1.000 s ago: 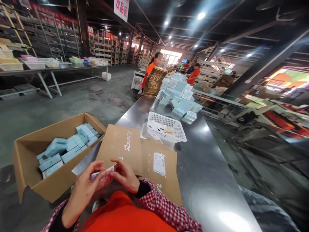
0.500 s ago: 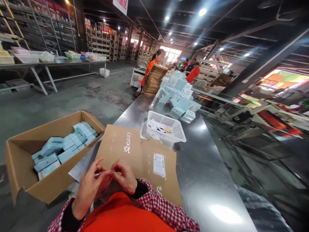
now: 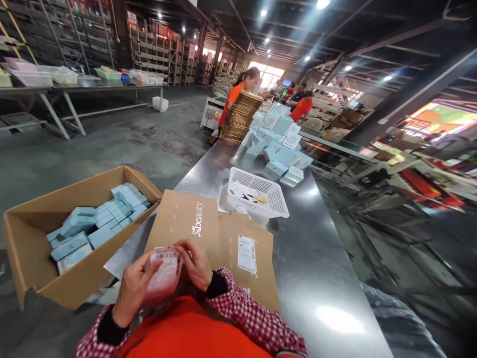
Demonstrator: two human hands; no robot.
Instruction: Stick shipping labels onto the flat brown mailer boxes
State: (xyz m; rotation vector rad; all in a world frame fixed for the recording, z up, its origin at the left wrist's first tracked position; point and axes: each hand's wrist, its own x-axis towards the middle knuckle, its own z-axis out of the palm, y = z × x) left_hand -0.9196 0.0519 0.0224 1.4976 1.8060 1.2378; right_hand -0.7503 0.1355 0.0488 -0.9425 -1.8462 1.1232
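A pinkish, clear-looking packet with a white barcode label (image 3: 163, 273) is held up near my body. My left hand (image 3: 134, 284) grips its left side, thumb across the front. At the packet's upper right edge, my right hand (image 3: 196, 264) pinches with curled fingers. Beneath both hands lies a flat brown cardboard carton (image 3: 186, 214) printed "beauty", with a white shipping label (image 3: 246, 253) on its right part. What the packet contains is blurred.
An open cardboard box (image 3: 26, 238) at the left holds several light-blue boxes (image 3: 112, 214). On the metal table (image 3: 316, 258) stand a white perforated basket (image 3: 278, 199), a pile of light-blue boxes (image 3: 286, 156) and stacked flat cardboard (image 3: 238, 119). A co-worker in orange (image 3: 233, 97) stands behind the stack.
The packet was seen nearly edge-on between my fingers; now its labelled face is turned up towards me. My left hand has shifted slightly down, and the view has moved a little.
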